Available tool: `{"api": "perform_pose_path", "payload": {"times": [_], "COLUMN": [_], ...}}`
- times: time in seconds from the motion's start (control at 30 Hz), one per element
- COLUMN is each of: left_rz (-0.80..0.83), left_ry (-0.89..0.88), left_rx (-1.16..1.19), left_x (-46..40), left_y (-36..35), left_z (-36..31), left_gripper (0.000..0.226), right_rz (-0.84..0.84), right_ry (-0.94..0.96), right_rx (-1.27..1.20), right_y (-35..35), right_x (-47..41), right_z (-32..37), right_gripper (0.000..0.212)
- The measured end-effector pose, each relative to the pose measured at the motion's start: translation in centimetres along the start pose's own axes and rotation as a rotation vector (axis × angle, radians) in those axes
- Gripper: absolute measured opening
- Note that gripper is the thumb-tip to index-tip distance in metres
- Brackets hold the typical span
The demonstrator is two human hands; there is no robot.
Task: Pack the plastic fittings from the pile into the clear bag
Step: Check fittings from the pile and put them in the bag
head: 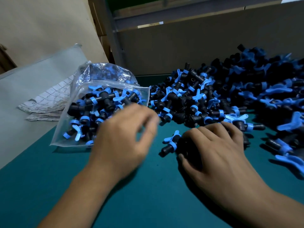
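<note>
A clear bag [85, 89] lies on the green table top [115, 203], mouth toward the pile, holding several black-and-blue plastic fittings. A large pile of fittings [230, 96] spreads over the right half. My left hand [125, 137] is blurred in front of the bag's mouth, its fingers loosely curled, with nothing visible in them. My right hand [217, 150] is curled over black fittings at the pile's near edge; one fitting with a blue wing handle [171, 143] sticks out from under its thumb side.
Folded checked cloths [49, 102] lie left of the bag on a grey surface [24, 96]. A cardboard wall [197, 46] stands behind the pile, and a metal post [113, 35] rises behind the bag.
</note>
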State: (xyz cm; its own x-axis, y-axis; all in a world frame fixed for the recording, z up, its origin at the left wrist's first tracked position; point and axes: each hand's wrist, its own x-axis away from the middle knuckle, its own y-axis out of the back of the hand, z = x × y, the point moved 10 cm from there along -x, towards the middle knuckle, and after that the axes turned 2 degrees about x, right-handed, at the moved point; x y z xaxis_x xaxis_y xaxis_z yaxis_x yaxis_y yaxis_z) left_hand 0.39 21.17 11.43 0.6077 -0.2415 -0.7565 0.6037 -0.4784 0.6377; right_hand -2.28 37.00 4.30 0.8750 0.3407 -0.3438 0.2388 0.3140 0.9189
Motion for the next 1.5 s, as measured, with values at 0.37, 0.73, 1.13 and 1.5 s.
{"api": "perform_pose_path", "payload": {"times": [0.37,0.73,1.13,1.5], "left_rz": [0.35,0.077,-0.003,0.082], "left_ry": [0.136,0.606,0.794,0.855], "left_rx": [0.299,1.065,1.279,1.243], "left_x": [1.9,2.6,3.0,3.6], "left_y": [-6.4,-6.4,-6.7,-6.9], "left_z": [1.0,3.6,4.7,4.8], "left_gripper": [0.021,0.011,0.021,0.017], "right_rz": [-0.075,-0.228,-0.173,-0.184], "right_ry": [0.006,0.091,0.101,0.051], "right_rx": [-0.195,-0.113,-0.494,-0.857], "right_y": [1.7,3.1,2.7,2.5], "right_x": [-0.1,0.4,0.4,-0.5], "right_z": [0.3,0.3,-0.5,-1.9], "right_gripper": [0.026,0.042,0.026,0.022]}}
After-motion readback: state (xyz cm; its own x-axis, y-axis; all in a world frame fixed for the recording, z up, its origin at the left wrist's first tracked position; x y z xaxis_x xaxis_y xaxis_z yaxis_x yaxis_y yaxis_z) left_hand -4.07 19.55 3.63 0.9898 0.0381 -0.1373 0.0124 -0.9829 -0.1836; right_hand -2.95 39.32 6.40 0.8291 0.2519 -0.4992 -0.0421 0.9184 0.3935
